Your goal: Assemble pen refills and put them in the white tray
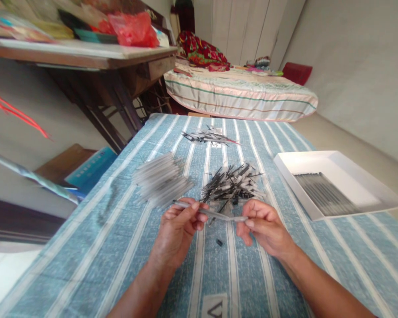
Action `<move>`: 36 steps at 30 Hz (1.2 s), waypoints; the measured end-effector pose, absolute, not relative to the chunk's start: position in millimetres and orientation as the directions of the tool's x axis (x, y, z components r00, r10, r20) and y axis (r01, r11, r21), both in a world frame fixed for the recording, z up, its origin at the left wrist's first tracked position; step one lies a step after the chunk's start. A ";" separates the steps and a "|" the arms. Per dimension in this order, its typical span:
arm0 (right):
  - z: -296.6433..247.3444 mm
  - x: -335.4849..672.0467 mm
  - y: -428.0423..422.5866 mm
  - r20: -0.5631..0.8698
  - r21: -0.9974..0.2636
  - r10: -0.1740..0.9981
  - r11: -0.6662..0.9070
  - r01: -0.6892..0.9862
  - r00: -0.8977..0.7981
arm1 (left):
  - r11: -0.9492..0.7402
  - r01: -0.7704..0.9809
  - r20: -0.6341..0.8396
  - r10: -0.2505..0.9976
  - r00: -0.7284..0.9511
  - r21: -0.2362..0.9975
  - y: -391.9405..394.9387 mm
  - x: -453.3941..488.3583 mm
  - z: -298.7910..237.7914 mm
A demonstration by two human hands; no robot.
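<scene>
In the lower centre of the frame, the left hand (182, 223) is pinching a thin grey pen (215, 215) between thumb and fingers, and the right hand (267, 227) is pinching a short pale piece (239, 219) at the pen's right end; the picture is blurred here, so this piece is perhaps a cap. Both hands are above a blue striped tablecloth (129, 247). On the cloth, a large dark letter "V" (215, 308) can be read at the bottom edge. Just below the pen lies a small black piece (219, 242). In the middle of the frame there is a mixed pile of black and white parts (232, 183), and to its left a heap of pale tubes (164, 176). Farther up, a smaller pile (207, 136) partly covers some dark printed letters. At the right, a white box (373, 176) holds a row of grey sticks (325, 192). At the left, a blue packet (91, 170) carries pale writing, too small for reading.
</scene>
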State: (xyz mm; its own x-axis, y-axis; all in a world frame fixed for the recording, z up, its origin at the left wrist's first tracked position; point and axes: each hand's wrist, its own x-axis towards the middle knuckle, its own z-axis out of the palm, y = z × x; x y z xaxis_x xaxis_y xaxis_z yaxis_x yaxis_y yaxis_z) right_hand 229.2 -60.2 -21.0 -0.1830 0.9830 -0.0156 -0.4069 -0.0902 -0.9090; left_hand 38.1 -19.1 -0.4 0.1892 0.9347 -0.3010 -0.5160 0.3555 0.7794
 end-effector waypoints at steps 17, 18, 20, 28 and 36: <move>-36.6 220.8 -61.5 0.064 -0.989 0.989 0.044 -0.145 -0.135 | 0.370 -0.478 -0.309 0.929 0.204 0.796 -22.1 42.8 -7.4; -37.5 220.1 -61.6 0.070 -0.990 0.989 0.053 -0.134 -0.126 | 0.367 -0.472 -0.309 0.930 0.198 0.801 -21.8 42.6 -9.1; -39.3 218.6 -61.7 0.079 -0.990 0.990 0.065 -0.127 -0.115 | 0.362 -0.464 -0.310 0.932 0.189 0.808 -21.7 42.5 -12.4; -42.1 215.1 -62.4 0.094 -0.989 0.990 0.081 -0.121 -0.105 | 0.363 -0.451 -0.312 0.932 0.186 0.815 -24.1 43.5 -16.4; -43.1 217.1 -57.8 0.113 -0.993 0.986 0.114 0.001 -0.124 | 0.342 -0.422 -0.299 0.940 0.166 0.840 -22.5 43.4 -14.8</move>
State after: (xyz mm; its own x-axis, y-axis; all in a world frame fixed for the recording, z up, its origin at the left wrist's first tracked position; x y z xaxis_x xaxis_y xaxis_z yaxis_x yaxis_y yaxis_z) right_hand 217.1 -57.8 -43.1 -0.1241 0.9858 0.1134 0.0009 0.1144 -0.9934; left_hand 43.4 -22.5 -14.8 0.1657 0.9397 -0.2992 -0.4215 0.3418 0.8399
